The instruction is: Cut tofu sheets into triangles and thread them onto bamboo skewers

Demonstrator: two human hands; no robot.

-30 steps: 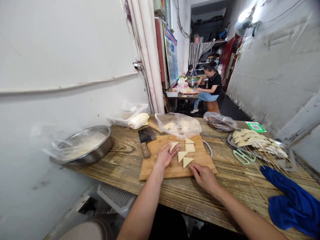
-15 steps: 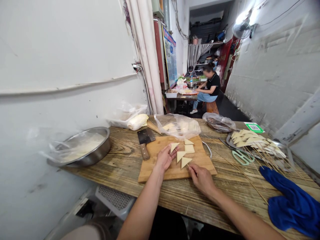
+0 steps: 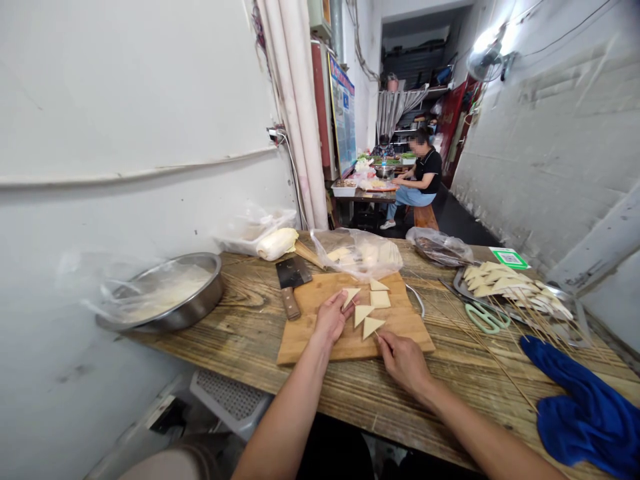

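Note:
My left hand (image 3: pixel 331 319) pinches a pale tofu triangle (image 3: pixel 351 296) over the wooden cutting board (image 3: pixel 305 347). Between the thumb and fingers of my right hand (image 3: pixel 404 360) is the end of a thin skewer (image 3: pixel 377 333). Two more tofu triangles, the nearer one (image 3: pixel 373 326) and the one beyond it (image 3: pixel 363 314), line up with this skewer and look threaded on it. Whether its tip enters the triangle in my left hand is too small to tell. Behind them on the board lie a square tofu piece (image 3: pixel 380 299) and a loose triangle (image 3: pixel 379 285).
A cleaver (image 3: pixel 293 275) rests at the board's left edge. Left stands a steel basin (image 3: pixel 200 297); behind, a plastic bag (image 3: pixel 357 252). Right are green-handled scissors (image 3: pixel 487 318), a tray (image 3: pixel 457 280) of skewered pieces and a blue cloth (image 3: pixel 575 407). A person (image 3: pixel 423 173) sits farther back.
The view has shifted very slightly. The left-hand triangle has tilted a little; both hands keep nearly the same place and hold.

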